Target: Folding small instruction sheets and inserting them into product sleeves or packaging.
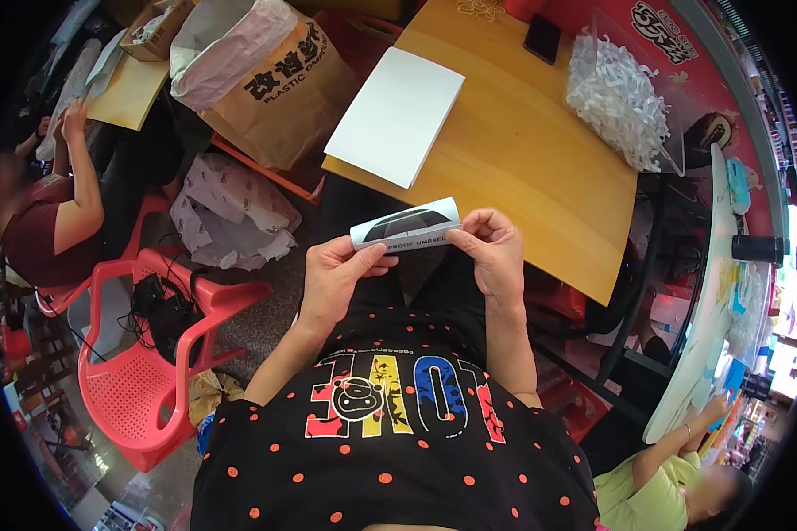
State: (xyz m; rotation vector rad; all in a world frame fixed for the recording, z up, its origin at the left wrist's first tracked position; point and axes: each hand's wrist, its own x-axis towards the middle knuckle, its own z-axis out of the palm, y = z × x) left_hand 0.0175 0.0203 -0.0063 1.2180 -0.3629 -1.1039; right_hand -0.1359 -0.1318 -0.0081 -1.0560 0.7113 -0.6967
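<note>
A pale printed paper label [405,227] with a picture of a dark umbrella is held in front of my lap, curled into a half-tube. My left hand [340,276] pinches its left end between thumb and fingers. At the other end, my right hand [494,250] grips the lower right corner the same way. Just beyond the label, a stack of white sheets [396,115] lies on the near left corner of the wooden table [524,190]. The inside of the curl is hidden from view.
On the table are a clear bin of white strips [618,106], a black phone [541,40] and rubber bands [480,9]. A large sack [274,119], a plastic bag [233,217] and a red chair [142,389] stand left. People sit left [58,217] and lower right [660,487].
</note>
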